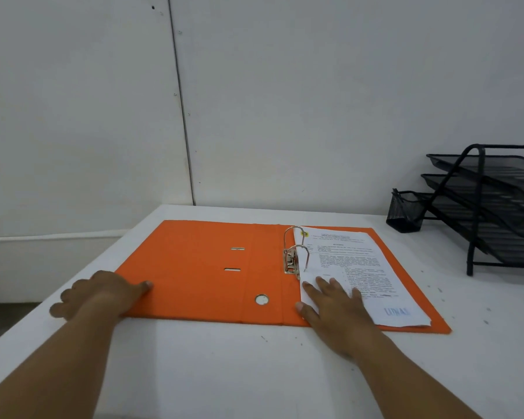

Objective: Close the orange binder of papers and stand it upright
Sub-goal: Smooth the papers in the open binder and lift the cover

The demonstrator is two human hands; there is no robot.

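Note:
The orange binder (194, 267) lies wide open and flat on the white table (224, 358). Its metal ring mechanism (294, 252) stands near the middle, with a stack of printed papers (354, 267) filed on the right half. My left hand (100, 293) rests at the near left corner of the left cover, thumb on top of the cover and fingers curled past its edge. My right hand (333, 303) lies flat, fingers spread, on the near left part of the papers and the spine area.
A black wire-mesh paper tray rack (490, 207) stands at the right back of the table, with a small black mesh cup (406, 211) beside it. A white wall (285, 101) rises just behind the table. The table's left edge drops to the floor.

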